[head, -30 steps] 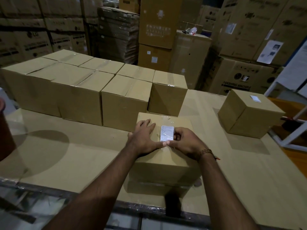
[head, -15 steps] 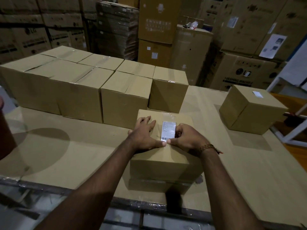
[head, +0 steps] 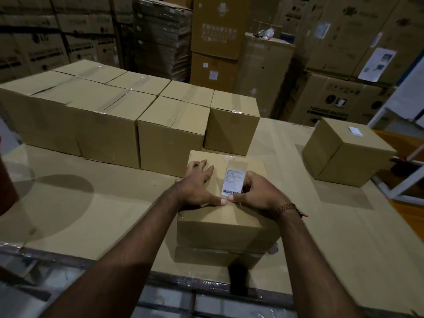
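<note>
The single wide-angle camera, worn on the head, looked forward and down from behind the near edge of the table (head: 68,203), close above the left hand (head: 197,187) and right hand (head: 259,193), which flanked the label (head: 233,182) on the nearest box (head: 229,228) near mid-frame, with cartons (head: 344,35) far behind.

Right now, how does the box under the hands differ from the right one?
The near box sits square-on; the right box is turned corner-forward. The left hand and right hand press the near box; nothing touches the right box. Both are brown cartons with white top labels.
</note>
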A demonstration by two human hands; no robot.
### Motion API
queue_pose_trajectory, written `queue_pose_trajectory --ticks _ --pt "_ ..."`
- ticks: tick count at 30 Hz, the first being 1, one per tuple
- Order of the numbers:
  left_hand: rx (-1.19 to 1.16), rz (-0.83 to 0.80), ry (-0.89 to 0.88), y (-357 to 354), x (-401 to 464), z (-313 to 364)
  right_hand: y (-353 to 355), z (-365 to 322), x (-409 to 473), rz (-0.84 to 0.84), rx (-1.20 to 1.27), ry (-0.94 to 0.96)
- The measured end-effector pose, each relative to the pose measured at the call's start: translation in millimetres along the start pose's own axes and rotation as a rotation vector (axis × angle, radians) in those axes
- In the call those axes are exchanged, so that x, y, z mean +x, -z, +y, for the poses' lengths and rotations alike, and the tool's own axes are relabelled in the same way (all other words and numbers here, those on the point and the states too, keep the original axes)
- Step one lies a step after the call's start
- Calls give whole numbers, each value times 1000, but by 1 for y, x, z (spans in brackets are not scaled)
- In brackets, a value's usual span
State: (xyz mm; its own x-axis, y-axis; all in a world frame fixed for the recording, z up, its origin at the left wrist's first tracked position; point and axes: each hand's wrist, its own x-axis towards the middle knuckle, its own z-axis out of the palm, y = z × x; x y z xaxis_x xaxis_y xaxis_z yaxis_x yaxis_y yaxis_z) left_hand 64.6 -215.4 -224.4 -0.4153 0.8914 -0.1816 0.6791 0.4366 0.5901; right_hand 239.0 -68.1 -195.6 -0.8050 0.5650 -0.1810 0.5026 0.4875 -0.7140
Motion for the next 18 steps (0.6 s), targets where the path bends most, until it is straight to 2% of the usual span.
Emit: queue_pose_trajectory --ticks 13,18 --pt "72 -38 -9 3 -2 1 3 0 -4 -25 79 9" --pt "75 -105 -1 8 -5 4 0 -1 -4 -23 85 15"
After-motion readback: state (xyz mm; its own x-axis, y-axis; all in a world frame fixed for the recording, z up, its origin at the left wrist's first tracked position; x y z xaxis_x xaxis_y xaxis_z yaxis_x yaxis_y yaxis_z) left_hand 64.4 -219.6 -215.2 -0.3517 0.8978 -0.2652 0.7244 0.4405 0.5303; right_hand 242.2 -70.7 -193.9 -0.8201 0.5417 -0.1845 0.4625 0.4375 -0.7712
